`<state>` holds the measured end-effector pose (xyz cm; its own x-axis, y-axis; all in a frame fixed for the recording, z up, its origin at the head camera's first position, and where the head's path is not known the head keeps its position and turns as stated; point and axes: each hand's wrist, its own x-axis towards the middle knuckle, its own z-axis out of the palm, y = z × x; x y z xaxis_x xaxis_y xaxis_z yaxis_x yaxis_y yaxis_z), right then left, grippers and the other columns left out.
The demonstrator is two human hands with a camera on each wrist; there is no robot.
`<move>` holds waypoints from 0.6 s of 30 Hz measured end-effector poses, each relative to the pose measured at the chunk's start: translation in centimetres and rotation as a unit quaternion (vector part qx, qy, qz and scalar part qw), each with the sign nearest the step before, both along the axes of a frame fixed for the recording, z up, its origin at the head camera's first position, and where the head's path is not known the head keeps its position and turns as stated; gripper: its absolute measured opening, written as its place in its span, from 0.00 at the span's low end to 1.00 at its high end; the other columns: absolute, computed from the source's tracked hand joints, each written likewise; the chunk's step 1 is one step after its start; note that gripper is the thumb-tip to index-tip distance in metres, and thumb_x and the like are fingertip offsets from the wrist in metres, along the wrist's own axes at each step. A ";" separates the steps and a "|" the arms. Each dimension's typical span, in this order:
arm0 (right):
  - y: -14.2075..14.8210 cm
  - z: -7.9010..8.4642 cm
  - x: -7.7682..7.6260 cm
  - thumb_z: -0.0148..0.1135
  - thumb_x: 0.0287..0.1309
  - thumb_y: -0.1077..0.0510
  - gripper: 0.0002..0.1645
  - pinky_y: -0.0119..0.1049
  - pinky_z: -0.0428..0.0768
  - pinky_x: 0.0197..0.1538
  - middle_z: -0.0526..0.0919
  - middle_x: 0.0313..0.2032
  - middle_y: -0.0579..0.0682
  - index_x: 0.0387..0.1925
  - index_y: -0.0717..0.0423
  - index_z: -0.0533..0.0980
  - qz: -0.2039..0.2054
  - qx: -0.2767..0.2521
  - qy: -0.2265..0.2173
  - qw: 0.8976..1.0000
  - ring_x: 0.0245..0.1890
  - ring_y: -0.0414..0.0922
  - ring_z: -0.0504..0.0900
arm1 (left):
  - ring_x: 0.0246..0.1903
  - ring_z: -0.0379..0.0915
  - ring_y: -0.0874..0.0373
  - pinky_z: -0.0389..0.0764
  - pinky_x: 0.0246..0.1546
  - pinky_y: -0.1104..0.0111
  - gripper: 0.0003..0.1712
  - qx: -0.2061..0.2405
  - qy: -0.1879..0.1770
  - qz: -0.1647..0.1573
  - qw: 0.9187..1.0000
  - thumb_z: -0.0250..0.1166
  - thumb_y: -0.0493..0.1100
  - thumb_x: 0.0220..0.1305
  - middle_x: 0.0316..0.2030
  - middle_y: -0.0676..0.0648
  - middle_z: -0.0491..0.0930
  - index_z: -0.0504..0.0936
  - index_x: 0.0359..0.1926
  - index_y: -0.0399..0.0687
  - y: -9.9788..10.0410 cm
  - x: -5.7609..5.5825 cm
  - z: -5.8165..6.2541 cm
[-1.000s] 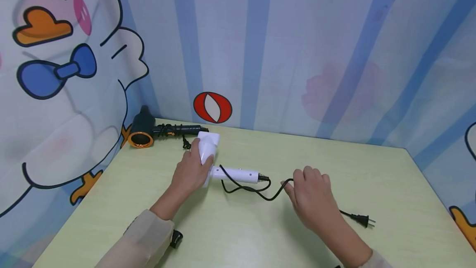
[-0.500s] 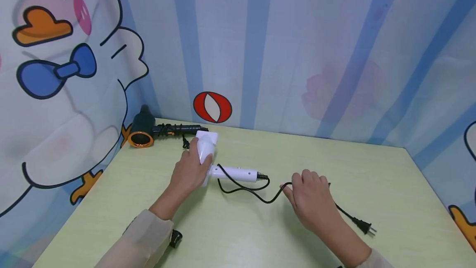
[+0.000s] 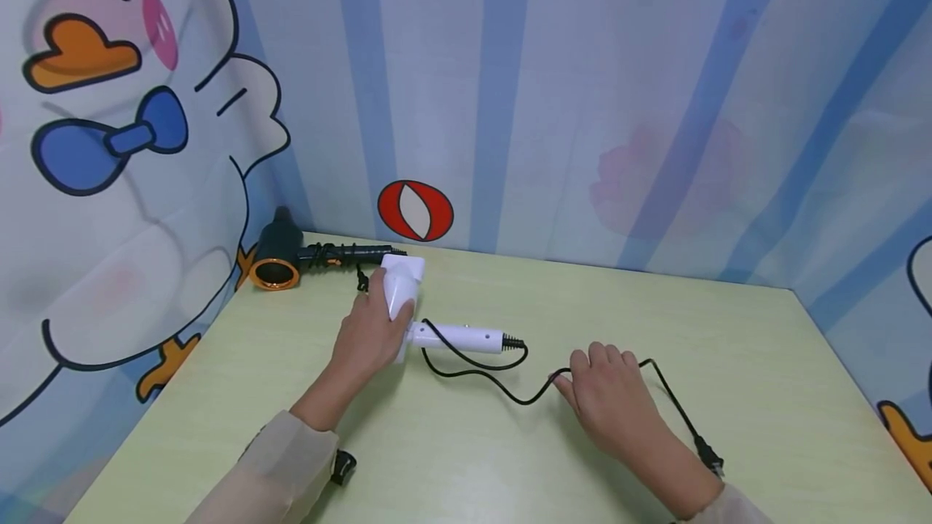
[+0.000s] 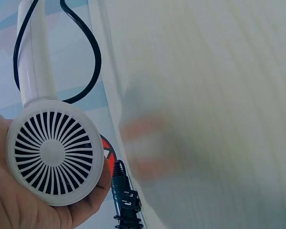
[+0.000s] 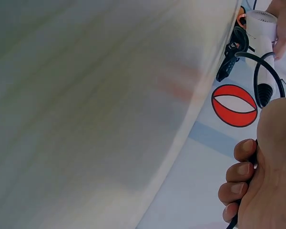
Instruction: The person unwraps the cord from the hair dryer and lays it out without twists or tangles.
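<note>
My left hand grips the body of a white hair dryer above the table. In the left wrist view its round slatted grille shows, with the fingers behind it. The dryer's handle points right, and a black cord loops around it. My right hand holds that cord, its fingers curled round it in the right wrist view. Beyond this hand the cord bends down to a two-pin plug beside the right wrist; its tip is partly hidden by the forearm.
A black hair dryer with an orange rim lies at the table's back left, its cord wound on the handle. The pale wooden table ends at a cartoon-printed cloth behind and at the sides. A small black object is by the left sleeve.
My right hand has moved slightly down and toward me with the cord. The plug has swung down and closer to the right wrist. The left hand with the hair dryer shifted slightly left.
</note>
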<state>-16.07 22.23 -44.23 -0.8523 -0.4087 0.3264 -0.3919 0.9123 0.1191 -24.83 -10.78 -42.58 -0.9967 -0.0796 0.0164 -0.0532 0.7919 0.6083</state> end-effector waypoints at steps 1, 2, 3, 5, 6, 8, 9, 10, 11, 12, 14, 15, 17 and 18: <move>0.1 -0.1 -0.1 0.60 0.69 0.44 0.26 0.41 0.57 0.33 0.55 0.23 0.48 0.24 0.55 0.60 0.001 0.001 0.002 1.000 0.24 0.47 0.54 | 0.49 0.76 0.37 0.81 0.46 0.44 0.45 0.001 0.000 0.000 1.000 0.55 0.60 0.74 0.60 0.30 0.70 0.45 0.79 0.47 0.0 0.0 0.0; 0.1 -0.2 -0.1 0.60 0.69 0.45 0.26 0.41 0.57 0.33 0.55 0.23 0.48 0.24 0.55 0.60 0.001 0.001 0.003 1.000 0.23 0.47 0.54 | 0.49 0.76 0.37 0.81 0.46 0.44 0.45 0.001 0.001 0.000 1.000 0.55 0.60 0.74 0.60 0.30 0.70 0.45 0.79 0.47 0.0 0.0 0.0; 0.2 -0.3 -0.2 0.60 0.69 0.44 0.26 0.41 0.57 0.33 0.55 0.23 0.48 0.24 0.55 0.60 0.002 0.001 0.004 1.000 0.23 0.47 0.54 | 0.49 0.76 0.37 0.81 0.46 0.44 0.45 0.002 0.001 0.000 1.000 0.55 0.60 0.74 0.60 0.30 0.70 0.45 0.79 0.47 0.0 0.0 0.0; 0.2 -0.4 -0.2 0.60 0.69 0.44 0.27 0.41 0.56 0.33 0.55 0.23 0.48 0.23 0.54 0.60 0.000 0.002 0.002 1.000 0.23 0.47 0.54 | 0.49 0.76 0.37 0.81 0.46 0.45 0.45 0.003 0.002 0.000 1.000 0.55 0.60 0.74 0.60 0.30 0.70 0.45 0.79 0.47 0.0 0.0 -0.1; 0.3 -0.5 -0.2 0.60 0.69 0.45 0.27 0.41 0.56 0.32 0.55 0.22 0.48 0.23 0.54 0.60 -0.001 0.002 0.000 1.000 0.23 0.47 0.54 | 0.49 0.76 0.37 0.81 0.46 0.45 0.45 0.003 0.003 -0.001 1.000 0.55 0.60 0.74 0.60 0.30 0.70 0.45 0.79 0.47 0.0 0.1 -0.1; 0.3 -0.6 -0.2 0.60 0.70 0.44 0.27 0.41 0.57 0.32 0.55 0.22 0.48 0.23 0.54 0.60 -0.004 0.004 -0.005 1.000 0.23 0.47 0.55 | 0.49 0.76 0.37 0.81 0.45 0.45 0.45 0.006 0.005 -0.001 1.000 0.55 0.60 0.74 0.60 0.31 0.70 0.45 0.79 0.47 0.0 0.1 0.0; 0.3 -0.6 -0.2 0.60 0.70 0.44 0.27 0.41 0.57 0.32 0.55 0.22 0.48 0.23 0.54 0.60 -0.006 0.005 -0.007 1.000 0.22 0.47 0.55 | 0.49 0.76 0.37 0.81 0.45 0.45 0.45 0.007 0.005 -0.001 1.000 0.55 0.60 0.74 0.60 0.31 0.71 0.45 0.79 0.47 0.0 0.1 0.0; 0.3 -0.6 -0.3 0.60 0.70 0.44 0.27 0.41 0.57 0.32 0.55 0.22 0.48 0.23 0.54 0.60 -0.008 0.006 -0.009 1.000 0.22 0.47 0.55 | 0.49 0.76 0.37 0.81 0.45 0.45 0.45 0.008 0.005 -0.001 1.000 0.55 0.60 0.74 0.59 0.31 0.71 0.45 0.79 0.47 0.0 0.1 0.0; 0.3 -0.6 -0.3 0.60 0.70 0.45 0.27 0.41 0.57 0.32 0.55 0.22 0.48 0.23 0.54 0.60 -0.008 0.006 -0.009 1.000 0.22 0.47 0.55 | 0.49 0.76 0.38 0.81 0.45 0.45 0.45 0.010 0.005 -0.001 1.000 0.55 0.60 0.74 0.59 0.31 0.71 0.45 0.79 0.47 0.0 0.1 0.0; 0.3 -0.6 -0.4 0.60 0.70 0.45 0.27 0.41 0.57 0.32 0.56 0.22 0.49 0.23 0.54 0.60 -0.009 0.006 -0.010 1.000 0.22 0.47 0.55 | 0.49 0.76 0.38 0.81 0.45 0.45 0.45 0.011 0.005 -0.001 1.000 0.55 0.60 0.74 0.59 0.31 0.71 0.45 0.79 0.47 0.0 0.1 0.0; 0.5 -0.7 -0.5 0.59 0.70 0.45 0.27 0.41 0.57 0.32 0.56 0.22 0.49 0.23 0.55 0.61 -0.010 0.007 -0.010 1.000 0.22 0.47 0.56 | 0.49 0.76 0.38 0.81 0.45 0.45 0.45 0.013 0.004 0.000 1.000 0.55 0.60 0.74 0.59 0.31 0.71 0.45 0.79 0.47 0.0 0.1 0.1; 0.5 -0.8 -0.6 0.59 0.71 0.45 0.27 0.41 0.57 0.32 0.56 0.22 0.49 0.23 0.55 0.60 -0.010 0.008 -0.010 1.000 0.22 0.47 0.56 | 0.49 0.76 0.38 0.81 0.45 0.45 0.45 0.013 0.004 0.000 1.000 0.55 0.60 0.74 0.59 0.31 0.71 0.45 0.79 0.47 0.0 0.1 0.1; 0.7 -0.8 -0.8 0.59 0.71 0.44 0.27 0.41 0.57 0.32 0.56 0.21 0.49 0.23 0.55 0.61 -0.013 0.009 -0.012 1.000 0.22 0.47 0.56 | 0.50 0.76 0.38 0.81 0.45 0.45 0.45 0.015 0.003 0.000 1.000 0.55 0.59 0.74 0.59 0.31 0.71 0.45 0.79 0.47 0.0 0.2 0.1; 0.8 -0.9 -0.9 0.59 0.71 0.45 0.27 0.41 0.57 0.31 0.56 0.21 0.49 0.23 0.55 0.61 -0.014 0.009 -0.012 1.000 0.22 0.47 0.56 | 0.50 0.76 0.38 0.81 0.45 0.45 0.45 0.016 0.003 -0.001 1.000 0.55 0.59 0.74 0.59 0.31 0.71 0.45 0.79 0.47 0.0 0.2 0.1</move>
<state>-16.98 23.07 -45.08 -0.8713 -0.3899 0.2980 -0.3689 0.9208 0.1262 -24.63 -10.76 -42.46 -0.9967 -0.0781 0.0206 -0.0474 0.7720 0.6339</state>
